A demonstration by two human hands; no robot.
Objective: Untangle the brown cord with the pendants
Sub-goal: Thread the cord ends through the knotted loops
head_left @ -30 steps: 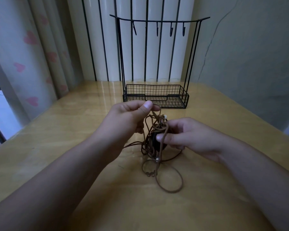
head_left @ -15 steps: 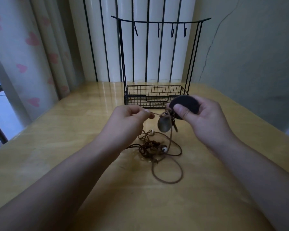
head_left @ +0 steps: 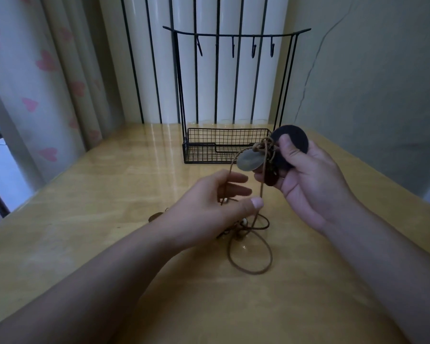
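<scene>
My right hand (head_left: 305,184) is raised above the table and grips a round black pendant (head_left: 296,140), thumb pressed on its face. A silvery oval pendant (head_left: 249,161) and a small dark brown one (head_left: 271,179) hang at its fingertips where the brown cord (head_left: 250,259) is knotted. Two cord strands drop from there to a beaded tangle (head_left: 242,225) and a loop lying on the wooden table (head_left: 109,219). My left hand (head_left: 209,204) hovers just above the tangle with fingers and thumb spread; the strands run between them, unpinched.
A black wire stand with a mesh basket (head_left: 224,145) and a bar of hooks (head_left: 233,47) stands at the back of the table. A small brown piece (head_left: 155,216) lies left of my left wrist. Curtains hang at the left, a wall at the right.
My left hand has let go of the cord, dropped lower and spread its fingers. My right hand has lifted the pendants higher and to the right, drawing the strands taut.
</scene>
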